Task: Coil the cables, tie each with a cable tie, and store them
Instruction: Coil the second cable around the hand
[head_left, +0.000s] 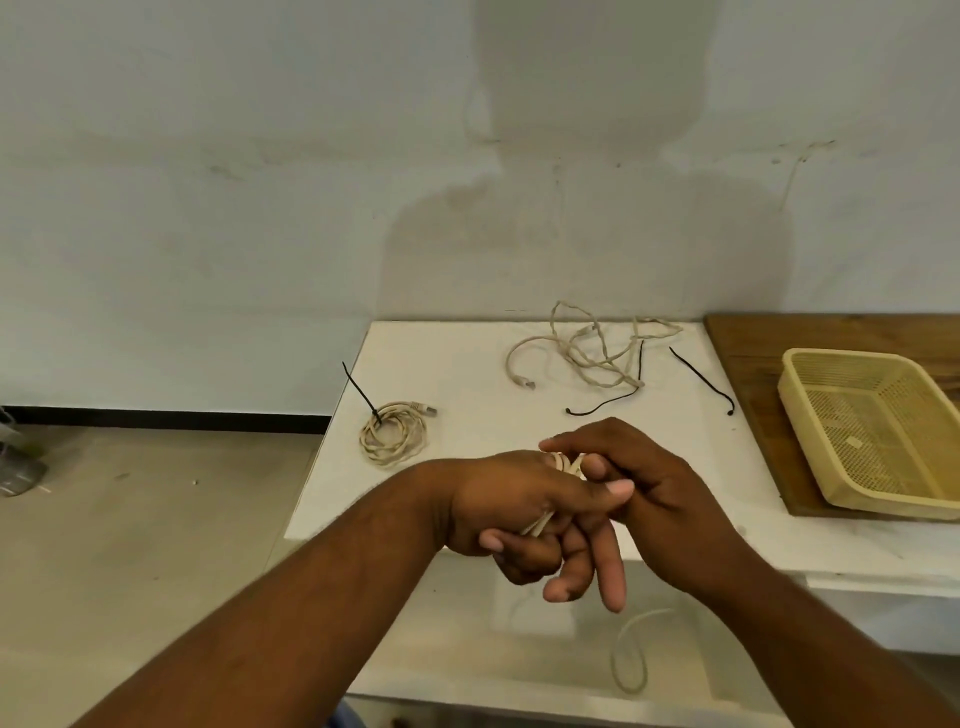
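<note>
left hand (511, 501) against right hand (660, 486)

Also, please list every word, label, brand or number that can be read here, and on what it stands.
None: no readable text anywhere.
The basket has a small pale patch on its floor, too small to tell whether it is a label.
The held cable shows none.

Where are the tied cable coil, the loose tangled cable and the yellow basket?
tied cable coil (389, 456), head view, on the lower arc of its strands.
loose tangled cable (584, 358), head view, on its tangled middle.
yellow basket (852, 358), head view, on its far rim.
</note>
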